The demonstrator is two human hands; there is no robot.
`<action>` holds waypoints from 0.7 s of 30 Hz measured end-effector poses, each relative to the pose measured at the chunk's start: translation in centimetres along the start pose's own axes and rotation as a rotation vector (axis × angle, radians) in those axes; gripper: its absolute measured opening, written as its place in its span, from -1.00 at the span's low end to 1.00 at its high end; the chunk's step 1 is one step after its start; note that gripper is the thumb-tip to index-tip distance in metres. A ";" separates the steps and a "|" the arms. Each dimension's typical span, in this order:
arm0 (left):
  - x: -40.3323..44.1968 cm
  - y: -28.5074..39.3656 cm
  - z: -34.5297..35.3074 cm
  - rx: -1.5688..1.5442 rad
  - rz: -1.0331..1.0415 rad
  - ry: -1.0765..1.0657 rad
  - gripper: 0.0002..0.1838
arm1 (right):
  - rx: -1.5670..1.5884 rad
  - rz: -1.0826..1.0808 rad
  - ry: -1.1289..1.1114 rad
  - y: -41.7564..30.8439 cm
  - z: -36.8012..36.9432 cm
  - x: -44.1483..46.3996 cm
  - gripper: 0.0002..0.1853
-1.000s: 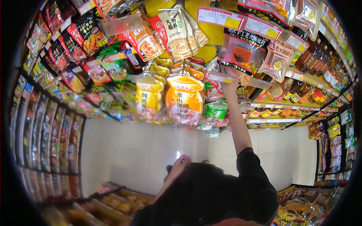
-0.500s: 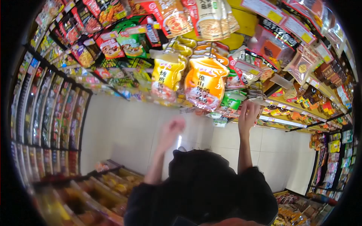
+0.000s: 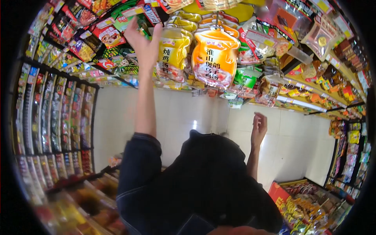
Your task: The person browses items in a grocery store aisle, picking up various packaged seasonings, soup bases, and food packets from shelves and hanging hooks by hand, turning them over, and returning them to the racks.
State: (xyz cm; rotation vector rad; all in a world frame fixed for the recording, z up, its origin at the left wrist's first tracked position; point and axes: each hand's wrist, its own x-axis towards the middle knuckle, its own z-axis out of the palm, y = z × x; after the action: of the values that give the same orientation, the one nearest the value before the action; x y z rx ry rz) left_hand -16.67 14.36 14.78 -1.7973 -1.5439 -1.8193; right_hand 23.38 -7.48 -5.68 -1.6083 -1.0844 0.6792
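Note:
My left hand (image 3: 144,45) is raised at the hanging packets, thumb and fingers spread, with nothing seen between them. Just right of it hangs a yellow packet (image 3: 172,55), and behind its fingertips is a green packet (image 3: 127,19). An orange and white packet (image 3: 214,58) hangs in the middle of the display. Over the floor, below the rack, my right hand (image 3: 259,126) has its fingers loosely bent and apart, holding nothing. Nearest above it are a small green packet (image 3: 246,78) and a brown packet (image 3: 269,91).
Shelves of packets (image 3: 55,113) line the left side. Bottles and jars stand on a shelf (image 3: 313,92) at the right. Bins (image 3: 94,196) lie at the lower left, and a red-sided box of packets (image 3: 279,194) at the lower right. Pale floor tiles (image 3: 176,117) lie between.
My left hand has risen from over the floor to the hanging packets. My right hand has come down from the rack. The view has shifted, so the packets appear higher.

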 end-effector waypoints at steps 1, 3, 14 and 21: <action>-2.0 -0.4 -0.3 -0.064 -0.059 0.050 -0.08 | 0.057 -0.001 -0.042 -1.0 0.0 0.2 -0.77; -6.2 -1.2 -1.3 0.003 -0.184 -0.006 -0.04 | 0.170 -0.057 -0.102 -3.7 0.8 0.9 -0.66; -16.4 3.0 -5.6 0.233 -0.225 -0.306 -0.13 | 0.200 -0.365 -0.274 -17.1 12.7 8.2 -0.13; -18.4 4.7 -8.7 0.132 -0.263 -0.202 -0.43 | 0.406 -0.178 -0.620 -18.0 8.3 8.5 -0.50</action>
State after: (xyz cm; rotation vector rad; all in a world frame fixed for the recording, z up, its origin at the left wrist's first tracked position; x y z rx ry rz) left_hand -14.02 -3.66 4.65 -1.8378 -2.0102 -1.6299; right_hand 14.37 4.79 9.60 -0.9543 -1.3970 1.2332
